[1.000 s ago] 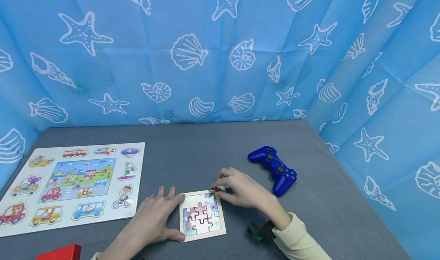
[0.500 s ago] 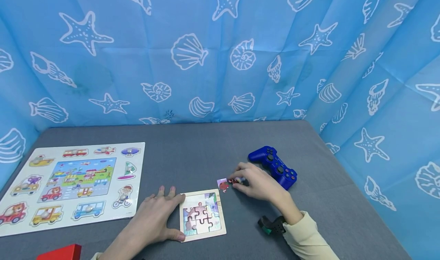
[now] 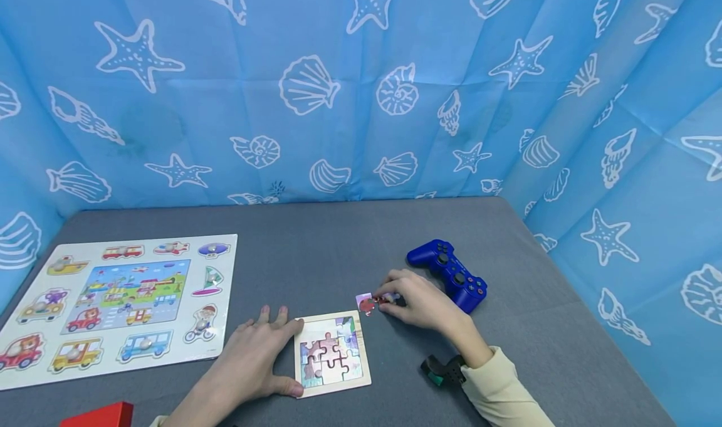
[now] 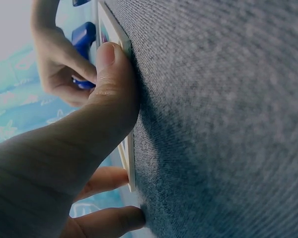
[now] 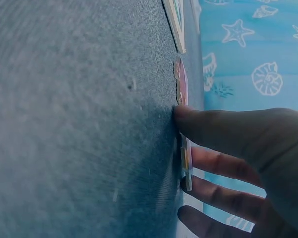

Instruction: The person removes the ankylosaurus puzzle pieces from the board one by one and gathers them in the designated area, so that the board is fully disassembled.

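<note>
Right hand, pinching colourful jigsaw piece, has moved toward two o'clock from square wooden frame; spread left hand touches nine-o'clock edge.

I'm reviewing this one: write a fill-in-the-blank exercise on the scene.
The right hand grips a jigsaw ____.
In the head view, the left hand touches the wooden jigsaw tray on its ____ side.
The game controller is ____ in colour.
The curtain is printed with white starfish and ____.
Missing words: piece; left; blue; shells.

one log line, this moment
left hand: touching puzzle frame | right hand: holding loose puzzle pieces | frame: partly filled | blue controller: beyond right hand
</note>
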Available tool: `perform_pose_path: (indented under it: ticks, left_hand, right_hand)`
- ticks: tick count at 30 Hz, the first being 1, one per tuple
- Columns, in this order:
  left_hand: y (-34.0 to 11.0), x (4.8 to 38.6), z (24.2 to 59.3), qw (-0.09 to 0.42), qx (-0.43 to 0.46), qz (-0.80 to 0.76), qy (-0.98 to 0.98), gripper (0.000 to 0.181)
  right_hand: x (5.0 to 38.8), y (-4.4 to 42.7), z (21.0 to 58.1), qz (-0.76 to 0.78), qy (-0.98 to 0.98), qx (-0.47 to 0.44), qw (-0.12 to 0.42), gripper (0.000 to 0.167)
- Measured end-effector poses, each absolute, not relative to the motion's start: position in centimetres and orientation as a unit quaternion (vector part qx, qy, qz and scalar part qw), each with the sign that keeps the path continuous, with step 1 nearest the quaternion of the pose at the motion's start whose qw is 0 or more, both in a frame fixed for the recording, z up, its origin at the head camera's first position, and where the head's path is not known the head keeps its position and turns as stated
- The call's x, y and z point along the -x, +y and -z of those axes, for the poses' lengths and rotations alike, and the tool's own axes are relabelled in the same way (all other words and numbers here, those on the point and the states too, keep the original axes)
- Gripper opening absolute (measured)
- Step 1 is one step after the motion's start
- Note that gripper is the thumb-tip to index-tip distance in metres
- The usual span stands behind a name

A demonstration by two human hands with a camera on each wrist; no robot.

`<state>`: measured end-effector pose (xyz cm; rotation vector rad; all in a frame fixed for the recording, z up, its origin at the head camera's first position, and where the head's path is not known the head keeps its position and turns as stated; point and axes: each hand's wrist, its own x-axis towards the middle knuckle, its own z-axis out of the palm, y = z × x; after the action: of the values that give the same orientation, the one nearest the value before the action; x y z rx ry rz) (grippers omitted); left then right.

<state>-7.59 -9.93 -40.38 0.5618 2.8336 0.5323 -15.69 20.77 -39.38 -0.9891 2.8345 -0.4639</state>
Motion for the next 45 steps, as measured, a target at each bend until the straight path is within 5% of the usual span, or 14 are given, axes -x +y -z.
perform_pose_path:
  ticks: [45]
  left_hand:
    - [-9.98,7.51,40.44,0.101,-0.196,-0.169,0.961,0.109]
  right_hand:
    - [15.36,20.94,39.32,0.156,0.935,0.312,0.060,0.018]
